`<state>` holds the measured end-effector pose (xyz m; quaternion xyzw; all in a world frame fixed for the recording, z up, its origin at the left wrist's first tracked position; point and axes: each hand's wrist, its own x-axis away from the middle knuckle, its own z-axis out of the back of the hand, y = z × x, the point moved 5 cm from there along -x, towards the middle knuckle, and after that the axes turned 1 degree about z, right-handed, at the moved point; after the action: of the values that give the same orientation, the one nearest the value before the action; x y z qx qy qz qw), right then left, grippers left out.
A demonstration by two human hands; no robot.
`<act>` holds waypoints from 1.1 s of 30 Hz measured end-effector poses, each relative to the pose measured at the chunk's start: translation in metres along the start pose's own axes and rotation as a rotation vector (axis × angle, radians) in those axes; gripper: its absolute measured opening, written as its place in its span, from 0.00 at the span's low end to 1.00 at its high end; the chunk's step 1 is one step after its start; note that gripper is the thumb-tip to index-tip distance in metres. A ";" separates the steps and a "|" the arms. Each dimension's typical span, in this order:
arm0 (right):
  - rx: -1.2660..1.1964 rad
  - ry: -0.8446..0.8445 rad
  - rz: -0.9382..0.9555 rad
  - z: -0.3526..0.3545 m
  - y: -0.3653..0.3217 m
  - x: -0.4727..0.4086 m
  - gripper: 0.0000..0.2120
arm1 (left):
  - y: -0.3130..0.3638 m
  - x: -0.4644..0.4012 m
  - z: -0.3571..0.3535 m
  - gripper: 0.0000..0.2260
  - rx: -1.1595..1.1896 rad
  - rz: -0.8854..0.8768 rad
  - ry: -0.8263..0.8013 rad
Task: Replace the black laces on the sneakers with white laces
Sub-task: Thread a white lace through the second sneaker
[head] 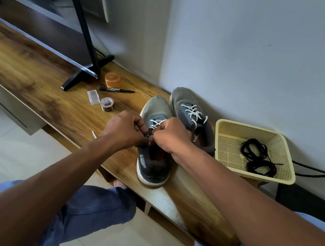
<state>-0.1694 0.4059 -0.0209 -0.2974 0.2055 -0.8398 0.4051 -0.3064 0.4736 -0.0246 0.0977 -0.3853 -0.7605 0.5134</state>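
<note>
Hands work at the near sneaker point(153, 153) by the shelf's point(39, 88) front edge: left hand point(124, 129) & right hand point(171, 136) both pinch its white lace point(157, 122), w/ the other sneaker point(190, 108) behind by the wall, black laces point(258, 157) in the basket point(232, 126) at the right end.

Grey sneakers, white laces, warm wood

The near sneaker point(154, 143) and far sneaker point(190, 108) are grey-green with darker grey sides and white soles, both threaded with white laces point(194, 112). Black laces point(258, 157) lie in a pale yellow perforated basket point(234, 127). The bench point(36, 70) is brown, streaked woodgrain; an orange jar point(112, 79); a black marker point(116, 90).
</note>
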 end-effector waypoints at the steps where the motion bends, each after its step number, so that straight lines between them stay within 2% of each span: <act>1: -0.004 0.011 -0.004 -0.001 0.000 0.001 0.06 | 0.000 0.000 0.000 0.12 -0.004 0.000 0.004; 11: -0.008 0.054 0.012 0.000 -0.001 0.005 0.06 | -0.003 -0.002 0.001 0.12 0.051 0.036 -0.008; 18: -0.099 -0.040 -0.018 0.001 -0.001 0.002 0.06 | -0.004 0.002 0.010 0.12 0.038 -0.027 -0.081; 26: -0.127 -0.030 0.014 0.005 -0.004 -0.002 0.09 | -0.008 0.004 0.018 0.07 0.318 0.047 -0.135; 33: -0.073 -0.042 0.059 0.008 -0.006 -0.001 0.09 | -0.003 0.005 0.016 0.07 0.303 0.016 -0.120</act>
<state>-0.1665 0.4098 -0.0117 -0.3233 0.2361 -0.8129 0.4230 -0.3196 0.4781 -0.0142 0.1253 -0.5264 -0.6941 0.4748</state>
